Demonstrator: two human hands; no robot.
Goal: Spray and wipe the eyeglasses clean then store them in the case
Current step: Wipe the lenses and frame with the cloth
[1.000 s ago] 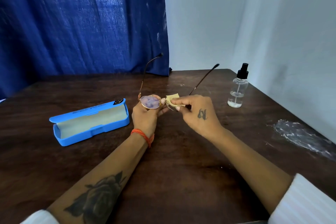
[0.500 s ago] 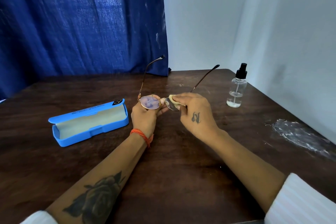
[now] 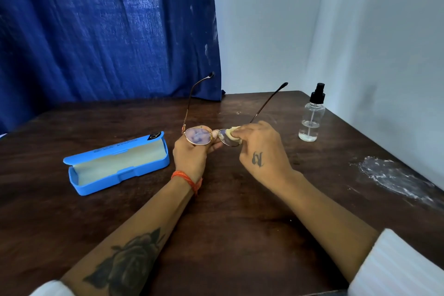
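While the left hand grips the glasses above the dark wooden table, the right hand pinches a cloth against one lens; the open blue case lies left, the spray bottle stands right, a blue curtain hangs behind.

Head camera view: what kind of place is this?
Probably a plain room corner arranged as a small workspace: a dark wooden table against bare white walls, with a blue curtain behind.
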